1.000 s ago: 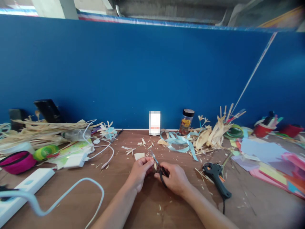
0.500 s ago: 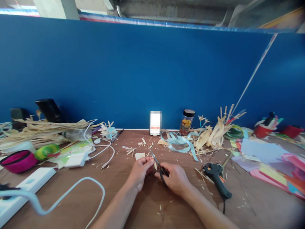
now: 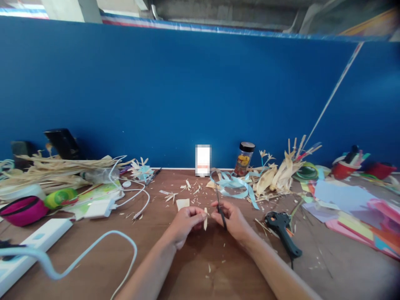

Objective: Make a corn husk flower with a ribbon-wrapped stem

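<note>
My left hand point(image 3: 189, 221) pinches a small pale strip of dried husk point(image 3: 205, 220) between thumb and fingers; the strip stands roughly upright. Just to its right, my right hand point(image 3: 231, 218) is closed on black-handled scissors point(image 3: 221, 213), whose blades point away from me, apart from the strip. Behind my left hand a squarish piece of husk point(image 3: 183, 203) lies on the brown table point(image 3: 175, 275). Cut slivers and a few small husk pieces point(image 3: 170, 196) are scattered around. Parts of the scissor handles are hidden by my fingers.
A black glue gun point(image 3: 283, 235) lies right of my right arm. Behind it are light blue ribbon point(image 3: 237, 185), a husk bundle point(image 3: 278, 179), a jar point(image 3: 244, 159) and coloured paper point(image 3: 340, 193). On the left sit a power strip point(image 3: 34, 246), white cables and a husk pile point(image 3: 56, 168).
The scissors have moved right, away from the husk strip, and their blades now point more straight ahead. The strip in my left hand is more exposed.
</note>
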Action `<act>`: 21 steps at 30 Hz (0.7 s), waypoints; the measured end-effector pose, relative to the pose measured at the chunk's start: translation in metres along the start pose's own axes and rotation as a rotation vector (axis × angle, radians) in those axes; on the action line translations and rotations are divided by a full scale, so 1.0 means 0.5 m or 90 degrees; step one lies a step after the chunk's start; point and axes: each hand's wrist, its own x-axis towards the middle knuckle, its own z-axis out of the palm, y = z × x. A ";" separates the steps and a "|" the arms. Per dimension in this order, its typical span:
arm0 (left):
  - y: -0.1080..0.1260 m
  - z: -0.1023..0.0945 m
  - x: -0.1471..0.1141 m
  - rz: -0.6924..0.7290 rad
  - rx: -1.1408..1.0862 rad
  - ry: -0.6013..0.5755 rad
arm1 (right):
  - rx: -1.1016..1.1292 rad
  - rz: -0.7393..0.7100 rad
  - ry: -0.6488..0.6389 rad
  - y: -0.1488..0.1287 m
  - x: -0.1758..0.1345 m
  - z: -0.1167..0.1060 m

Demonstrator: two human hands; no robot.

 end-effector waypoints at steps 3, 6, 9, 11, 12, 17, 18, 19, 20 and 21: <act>0.005 0.000 -0.007 -0.006 0.107 -0.041 | 0.069 0.032 -0.053 -0.013 -0.003 -0.007; 0.010 0.002 -0.012 -0.012 0.193 -0.069 | 0.072 0.044 -0.092 -0.019 -0.007 -0.009; 0.010 0.002 -0.015 -0.006 0.262 -0.109 | 0.047 0.034 -0.114 -0.018 -0.008 -0.010; 0.007 0.000 -0.014 0.001 0.298 -0.122 | 0.027 0.033 -0.138 -0.017 -0.008 -0.011; 0.005 0.000 -0.014 0.003 0.310 -0.123 | 0.017 0.034 -0.149 -0.016 -0.008 -0.012; -0.004 -0.002 -0.012 0.010 0.313 -0.127 | -0.023 0.040 -0.184 -0.022 -0.013 -0.014; -0.006 -0.002 -0.013 0.008 0.311 -0.127 | -0.026 0.040 -0.191 -0.025 -0.014 -0.015; -0.007 -0.002 -0.013 0.003 0.309 -0.127 | -0.028 0.041 -0.199 -0.028 -0.015 -0.016; -0.007 -0.002 -0.014 -0.004 0.308 -0.129 | -0.029 0.042 -0.208 -0.031 -0.017 -0.016; -0.008 -0.001 -0.015 -0.012 0.307 -0.132 | -0.031 0.045 -0.220 -0.035 -0.018 -0.016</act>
